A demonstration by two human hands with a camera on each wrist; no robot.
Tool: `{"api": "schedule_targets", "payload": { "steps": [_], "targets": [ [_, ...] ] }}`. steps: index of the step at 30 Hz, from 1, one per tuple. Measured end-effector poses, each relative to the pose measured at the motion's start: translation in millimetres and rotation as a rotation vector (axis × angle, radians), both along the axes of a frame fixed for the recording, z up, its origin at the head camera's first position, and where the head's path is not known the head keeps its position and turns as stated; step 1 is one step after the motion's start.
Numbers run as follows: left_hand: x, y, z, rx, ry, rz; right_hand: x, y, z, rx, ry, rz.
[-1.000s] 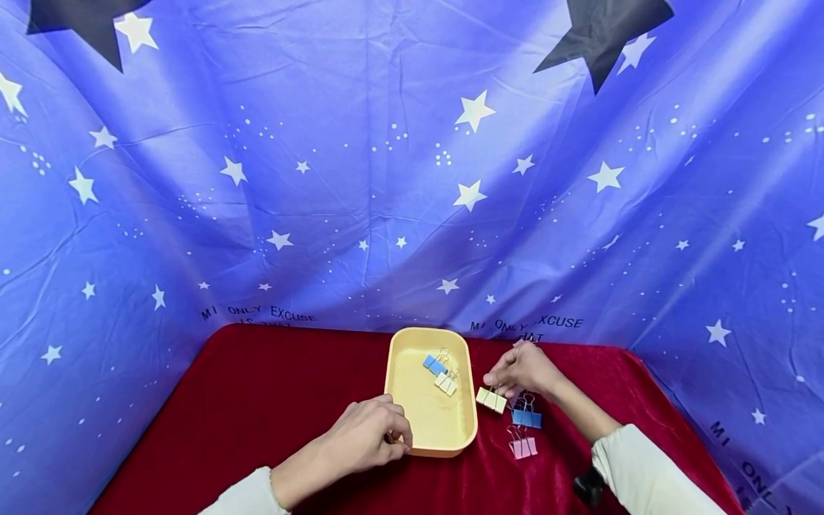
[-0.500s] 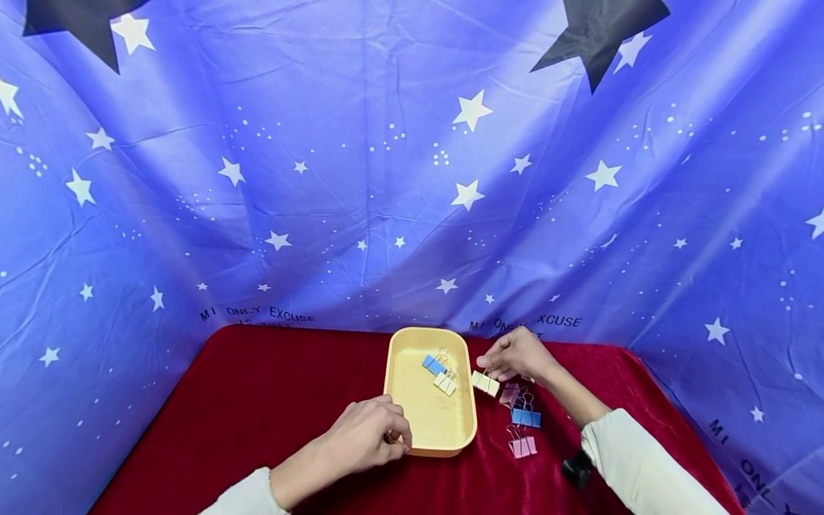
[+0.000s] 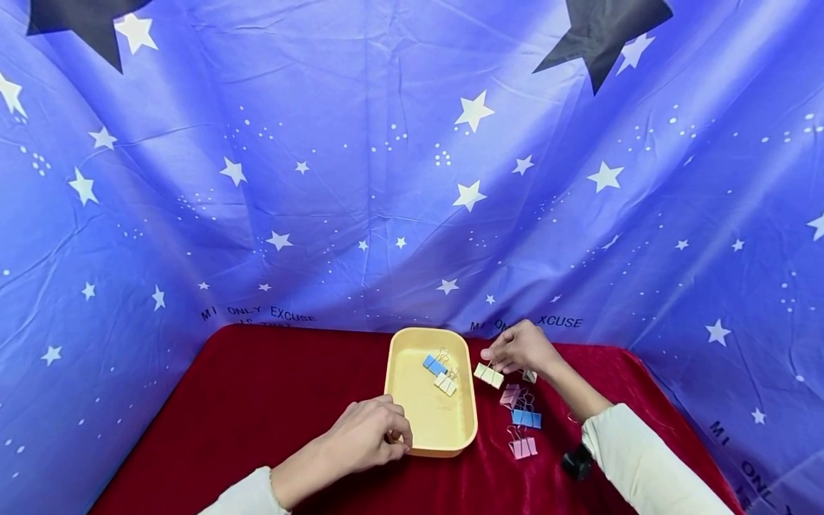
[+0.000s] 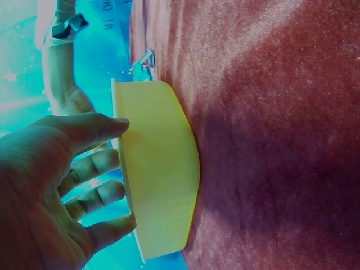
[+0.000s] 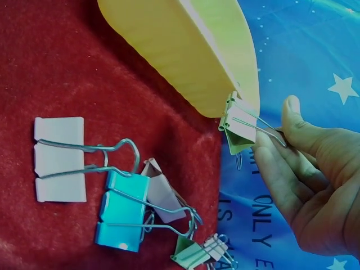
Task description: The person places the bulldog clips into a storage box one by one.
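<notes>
My right hand (image 3: 524, 348) pinches a pale yellow binder clip (image 3: 489, 375) by its wire handles, just right of the yellow tray (image 3: 465, 445). In the right wrist view this binder clip (image 5: 241, 128) overlaps the tray's end, body toward the tray. My left hand (image 3: 363, 433) holds the tray's near left corner. The left wrist view shows its thumb (image 4: 107, 128) at the outer wall and its other fingers along the rim. Inside the tray lie a blue binder clip (image 3: 434, 364) and a pale yellow one beside it.
Right of the tray, a pink binder clip (image 3: 523, 448), a blue binder clip (image 3: 527, 418) and another pink clip (image 3: 510, 395) lie on the red cloth (image 3: 283, 386). Smaller clips (image 5: 190, 252) lie farther back. A blue star-printed curtain (image 3: 367, 179) stands behind.
My right hand has moved away from me with the pale yellow binder clip, uncovering the pink clip behind the blue one. The left hand and tray stay in place.
</notes>
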State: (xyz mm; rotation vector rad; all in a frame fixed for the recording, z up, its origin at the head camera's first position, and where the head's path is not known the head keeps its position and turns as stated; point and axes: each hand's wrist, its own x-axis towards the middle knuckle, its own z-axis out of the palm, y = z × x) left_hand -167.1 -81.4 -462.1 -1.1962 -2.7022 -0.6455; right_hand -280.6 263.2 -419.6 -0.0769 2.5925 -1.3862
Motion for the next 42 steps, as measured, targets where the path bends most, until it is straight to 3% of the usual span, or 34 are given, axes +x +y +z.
{"api": "schedule_targets", "payload": {
  "steps": [14,22,42],
  "targets": [
    [0.3,0.7,1.8,-0.006,-0.017,0.002,-3.7,-5,17.0,-0.004,0.07,0.026],
    [0.1,1.0,2.3,-0.015,-0.006,-0.001,-1.9,-19,21.4,-0.048,0.103,0.084],
    [-1.0,0.1,0.3,-0.012,-0.007,-0.002,-0.2,-57,16.0,-0.093,0.095,0.135]
  ]
}}
